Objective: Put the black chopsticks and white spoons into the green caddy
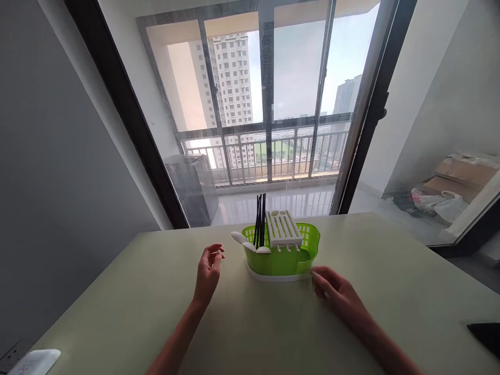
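Note:
A green plastic utensil basket (273, 264) with a white base stands on the table. Several black chopsticks (259, 224) rise from its left half, and several white spoons (249, 246) rest over the front left rim. Across its middle sits a white slotted rack (284, 229) with small hooks along the front. To the left of the basket is my left hand (210, 268), fingers loosely bent and apart, holding nothing. At the basket's lower right end, my right hand (332, 286) has its fingertips pinched at the white base edge; its lower fingers are partly hidden.
The pale green table (164, 291) runs up to a glass sliding door. A white object (37, 361) lies at its near left corner, and a dark object (486, 336) is at the right edge. Boxes and bags (453, 187) are piled on the floor beyond, at the right.

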The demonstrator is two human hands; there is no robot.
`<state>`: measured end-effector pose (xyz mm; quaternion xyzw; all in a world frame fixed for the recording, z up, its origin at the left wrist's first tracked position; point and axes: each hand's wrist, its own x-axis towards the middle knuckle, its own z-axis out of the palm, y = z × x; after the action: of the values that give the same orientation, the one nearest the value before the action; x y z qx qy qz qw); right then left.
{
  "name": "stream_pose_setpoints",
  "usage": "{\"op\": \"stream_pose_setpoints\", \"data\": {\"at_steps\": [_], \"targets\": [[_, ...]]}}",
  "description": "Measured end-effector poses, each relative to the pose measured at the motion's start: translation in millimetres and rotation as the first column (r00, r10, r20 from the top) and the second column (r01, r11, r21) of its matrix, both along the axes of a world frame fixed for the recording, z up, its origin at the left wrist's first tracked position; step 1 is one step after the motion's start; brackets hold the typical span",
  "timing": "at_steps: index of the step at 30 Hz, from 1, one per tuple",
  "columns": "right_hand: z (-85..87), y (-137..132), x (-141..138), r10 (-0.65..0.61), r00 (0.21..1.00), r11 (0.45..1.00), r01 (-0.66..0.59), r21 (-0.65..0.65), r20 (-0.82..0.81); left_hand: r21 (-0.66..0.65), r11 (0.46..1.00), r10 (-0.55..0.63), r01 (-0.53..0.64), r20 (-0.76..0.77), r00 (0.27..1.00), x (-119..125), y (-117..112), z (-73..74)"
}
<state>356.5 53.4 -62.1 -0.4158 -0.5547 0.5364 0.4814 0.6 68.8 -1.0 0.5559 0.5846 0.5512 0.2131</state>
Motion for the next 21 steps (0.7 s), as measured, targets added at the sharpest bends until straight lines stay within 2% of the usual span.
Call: {"op": "stream_pose_setpoints", "data": {"at_steps": [1, 3, 5, 7, 13, 21], "targets": [[1.4, -2, -1, -0.106, 0.991, 0.991, 0.099, 0.086, 0.076, -0.028, 1.000, 0.011, -0.011, 0.008, 1.000, -4, -6, -6.3], [4.0, -5, -5, -0.309, 0.936, 0.926, 0.255, 0.279, 0.170, -0.076, 0.997, 0.018, -0.017, 0.018, 1.000, -13, -16, -15.6], [6.4, -4, -11, -0.418, 0.878, 0.857, 0.296, 0.421, 0.234, -0.104, 0.994, 0.025, -0.022, 0.028, 0.999, -21, -26, -20.6], [8.5, 0, -17, -0.437, 0.838, 0.840, 0.251, 0.481, 0.326, -0.113, 0.993, 0.036, -0.031, 0.043, 0.998, -27, -33, -21.9], [12.3, 8, -22, -0.461, 0.675, 0.841, 0.124, 0.526, 0.577, -0.148, 0.989, 0.014, -0.002, 0.080, 0.997, -31, -45, -20.9], [6.2, 24, 6, -0.504, 0.496, 0.838, 0.084, 0.539, 0.707, -0.201, 0.979, -0.041, 0.039, -0.004, 0.999, -27, -54, -22.4]]}}
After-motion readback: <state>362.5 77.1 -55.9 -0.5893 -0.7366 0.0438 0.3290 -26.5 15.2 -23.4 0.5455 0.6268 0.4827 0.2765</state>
